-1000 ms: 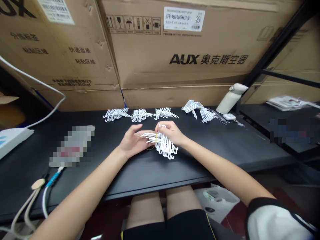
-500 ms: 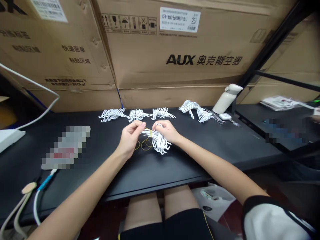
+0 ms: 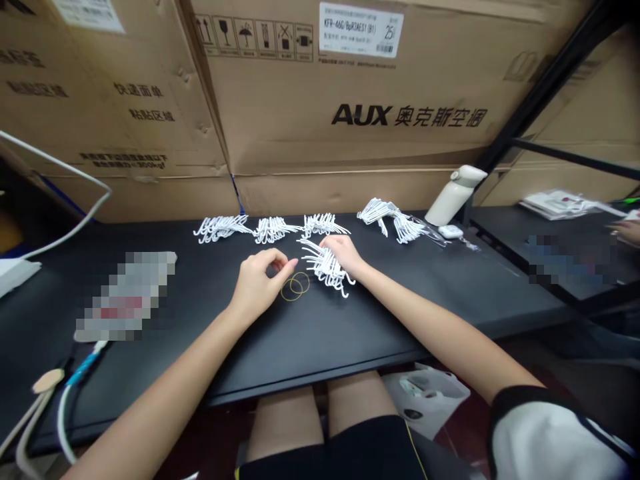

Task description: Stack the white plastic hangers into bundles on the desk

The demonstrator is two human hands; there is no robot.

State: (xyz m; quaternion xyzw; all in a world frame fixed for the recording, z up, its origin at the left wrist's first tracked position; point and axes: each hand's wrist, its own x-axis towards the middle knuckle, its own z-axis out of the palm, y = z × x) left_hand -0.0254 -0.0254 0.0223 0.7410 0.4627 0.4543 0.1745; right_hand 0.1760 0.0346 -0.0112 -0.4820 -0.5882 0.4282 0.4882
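Note:
A bundle of white hooks point(image 3: 327, 267) with curved ends is in my right hand point(image 3: 346, 253), whose fingers are closed around its far side. The straight ends fan out to the left, and no band shows around them. My left hand point(image 3: 261, 277) is just left of the bundle, apart from it, fingers curled and thumb near the forefinger. Whatever may be in that pinch is too small to make out. Between the hands, thin yellow rubber bands point(image 3: 295, 287) lie on the black table point(image 3: 320, 340) as overlapping loops.
Along the back lie more bundles of white hooks point(image 3: 223, 228) and a larger pile point(image 3: 393, 219). A cream bottle point(image 3: 454, 197) and a small white case point(image 3: 451, 232) are at right. At left are a blurred device point(image 3: 127, 297) and its cable point(image 3: 83, 370). Cardboard boxes point(image 3: 300, 147) stand behind.
My left hand has drawn away from the hooks, and the yellow band around them is gone from view. The bundle has spread out and turned slightly in my right hand.

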